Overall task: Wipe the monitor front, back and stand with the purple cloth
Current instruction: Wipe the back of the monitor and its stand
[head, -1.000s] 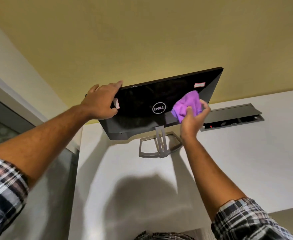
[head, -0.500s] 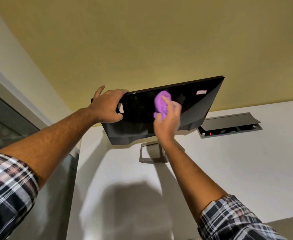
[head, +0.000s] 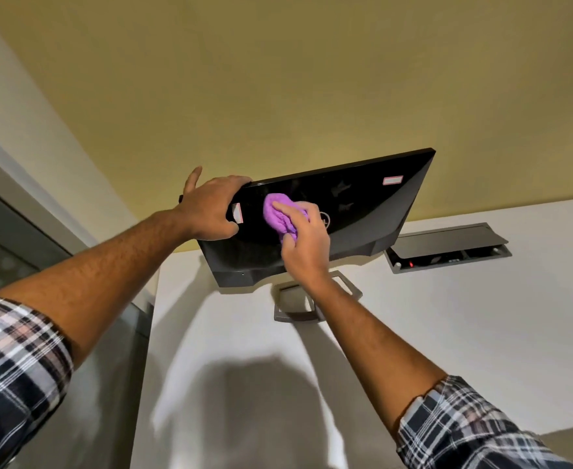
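Note:
A glossy black monitor (head: 363, 211) stands on the white desk with its back side toward me; its logo is half hidden behind my hand. My left hand (head: 210, 208) grips the monitor's upper left corner, fingers over the top edge. My right hand (head: 303, 238) presses the bunched purple cloth (head: 278, 214) against the left half of the back panel. The grey open-frame stand (head: 295, 306) rests on the desk below; my right wrist covers its neck.
The white desk (head: 447, 316) runs along a yellow wall. A grey cable box with a raised lid (head: 447, 247) is set into the desk right of the monitor. A grey partition (head: 41, 384) lies along the desk's left edge.
My right hand has carried the purple cloth leftward across the monitor's back, from right of the logo to the left half. My left hand keeps its hold on the corner.

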Demonstrator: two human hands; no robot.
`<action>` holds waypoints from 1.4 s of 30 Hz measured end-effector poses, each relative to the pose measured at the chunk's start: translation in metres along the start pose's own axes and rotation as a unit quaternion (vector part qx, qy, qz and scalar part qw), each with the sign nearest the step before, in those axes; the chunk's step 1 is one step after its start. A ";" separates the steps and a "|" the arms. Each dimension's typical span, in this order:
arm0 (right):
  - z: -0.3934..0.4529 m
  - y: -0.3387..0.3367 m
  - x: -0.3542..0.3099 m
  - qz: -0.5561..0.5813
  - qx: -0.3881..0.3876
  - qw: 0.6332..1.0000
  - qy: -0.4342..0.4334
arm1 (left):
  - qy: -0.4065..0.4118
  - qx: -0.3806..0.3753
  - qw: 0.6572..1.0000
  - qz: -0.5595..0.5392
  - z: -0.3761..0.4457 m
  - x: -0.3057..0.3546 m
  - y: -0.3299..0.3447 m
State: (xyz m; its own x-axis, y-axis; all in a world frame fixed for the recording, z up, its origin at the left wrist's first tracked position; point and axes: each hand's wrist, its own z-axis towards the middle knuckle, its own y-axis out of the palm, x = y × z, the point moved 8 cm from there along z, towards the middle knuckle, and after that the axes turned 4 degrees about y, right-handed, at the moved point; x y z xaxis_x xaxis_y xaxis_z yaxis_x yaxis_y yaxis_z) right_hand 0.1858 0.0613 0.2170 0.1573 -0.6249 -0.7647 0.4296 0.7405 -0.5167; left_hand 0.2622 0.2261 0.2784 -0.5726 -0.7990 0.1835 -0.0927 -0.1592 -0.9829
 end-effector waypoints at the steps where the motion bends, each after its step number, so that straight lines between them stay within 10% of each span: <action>1: 0.001 -0.003 0.003 0.010 0.001 1.000 0.004 | 0.001 0.002 1.000 -0.001 -0.001 0.001 0.000; 7: 0.018 -0.075 0.057 0.098 0.196 0.952 0.211 | 0.007 0.006 1.000 -0.012 -0.004 0.005 0.000; 15: -0.004 -0.002 0.004 0.042 -0.042 0.998 0.029 | 0.002 -0.007 1.000 -0.002 -0.002 0.003 -0.003; 21: 0.035 -0.144 0.104 0.232 0.229 0.914 0.241 | 0.005 -0.002 1.000 -0.013 -0.004 0.003 -0.003; 24: 0.060 -0.188 0.137 0.289 0.236 0.885 0.279 | 0.009 0.000 1.000 -0.012 -0.005 0.006 -0.002; 42: 0.022 -0.014 -0.022 0.083 0.038 0.987 0.129 | -0.001 0.009 1.000 -0.004 -0.005 0.001 -0.002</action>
State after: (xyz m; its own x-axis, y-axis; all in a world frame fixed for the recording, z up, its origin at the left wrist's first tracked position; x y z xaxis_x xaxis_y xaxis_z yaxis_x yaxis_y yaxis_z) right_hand 0.1959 0.0587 0.2494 0.0034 -0.4054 -0.9141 0.4845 0.8003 -0.3532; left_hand 0.2576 0.2290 0.2802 -0.5702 -0.7989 0.1915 -0.0833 -0.1757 -0.9809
